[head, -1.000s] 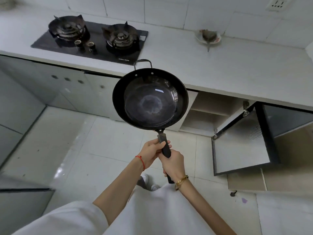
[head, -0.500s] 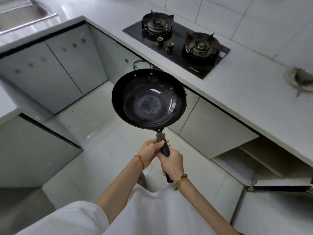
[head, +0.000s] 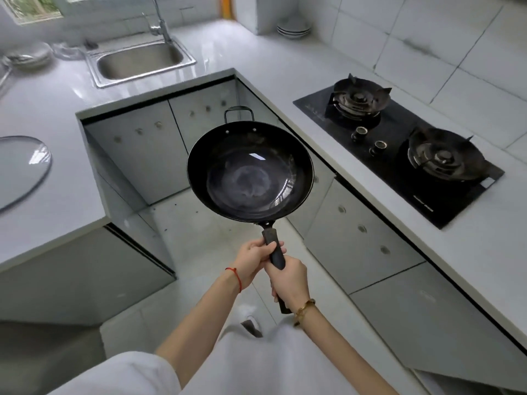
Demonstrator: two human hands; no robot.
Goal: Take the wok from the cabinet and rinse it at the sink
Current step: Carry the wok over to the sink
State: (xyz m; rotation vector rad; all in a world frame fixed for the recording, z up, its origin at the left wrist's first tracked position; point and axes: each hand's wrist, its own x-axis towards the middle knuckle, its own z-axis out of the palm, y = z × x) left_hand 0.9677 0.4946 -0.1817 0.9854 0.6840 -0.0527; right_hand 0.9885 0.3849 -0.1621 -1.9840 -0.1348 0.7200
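A black wok (head: pixel 250 172) with a long dark handle and a small loop handle at its far rim hangs level over the floor in front of me. My left hand (head: pixel 255 259) grips the handle near the bowl. Just behind it, my right hand (head: pixel 291 279) grips the same handle lower down. The steel sink (head: pixel 141 61) with its tap (head: pixel 159 22) is set in the white counter at the far left, well beyond the wok. The wok's bowl holds nothing.
A black two-burner gas hob (head: pixel 399 149) lies in the counter on the right. Stacked white plates (head: pixel 293 28) stand in the far corner. A glass lid (head: pixel 20 169) rests on the left counter. Grey cabinet doors line the U-shaped floor space.
My view has swung left: the open cabinet has gone out of sight, the hob has shifted to the right, and the sink has come into view. Both hands keep their grip on the wok handle.
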